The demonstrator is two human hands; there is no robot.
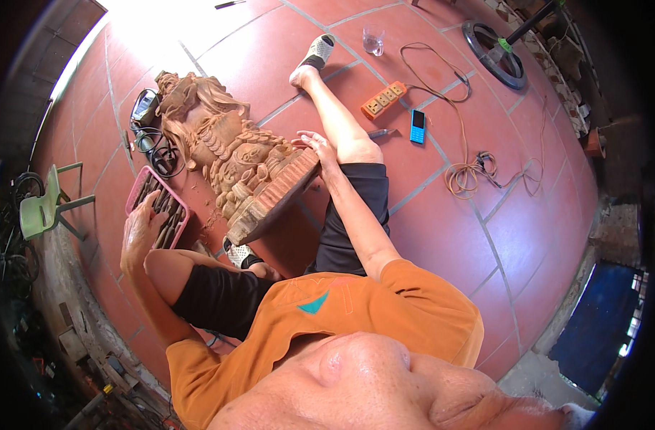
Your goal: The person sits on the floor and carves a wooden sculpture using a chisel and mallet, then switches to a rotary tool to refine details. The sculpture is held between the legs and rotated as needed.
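Note:
A large carved wooden statue (231, 147) lies on its side on the red tile floor, between my legs. My right hand (317, 145) rests with fingers spread on the edge of its base (284, 192). My left hand (140, 231) reaches into a pink tray (138, 188) that holds several dark tools, beside the statue. Whether its fingers grip a tool is hidden. I sit on the floor in an orange shirt and dark shorts.
A power tool with black cable (145, 115) lies behind the statue. An orange power strip (383, 99), a blue phone (417, 126), coiled cord (471, 173), a drinking glass (373, 41), a fan base (495, 54) and a green chair (42, 208) stand around.

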